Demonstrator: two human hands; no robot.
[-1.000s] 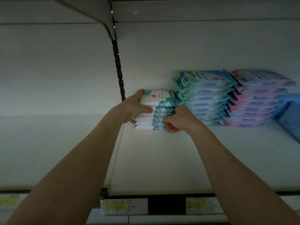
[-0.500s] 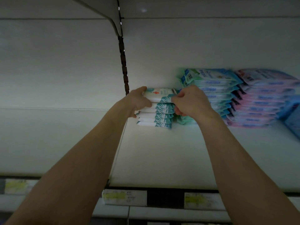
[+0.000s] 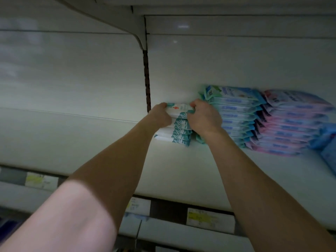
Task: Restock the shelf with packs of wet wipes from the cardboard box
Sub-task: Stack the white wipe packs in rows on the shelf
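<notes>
A stack of white and teal wet wipe packs (image 3: 179, 130) sits on the white shelf (image 3: 181, 171), close to the back wall. My left hand (image 3: 161, 115) grips the stack's left side near the top pack. My right hand (image 3: 204, 118) holds the right side of the top packs, fingers curled over the upper edge. The lower packs of the stack rest on the shelf. The cardboard box is out of view.
Right of the stack stand a taller pile of blue-green wipe packs (image 3: 236, 113) and a pile of pink packs (image 3: 294, 124). Blue packs (image 3: 329, 142) lie at the far right. Price labels (image 3: 211, 218) line the shelf's front edge. A slotted upright (image 3: 147, 79) runs up the back wall.
The white and teal stack has been set down on the shelf and pushed back. My right hand moved from the stack's lower front up to its top right edge.
</notes>
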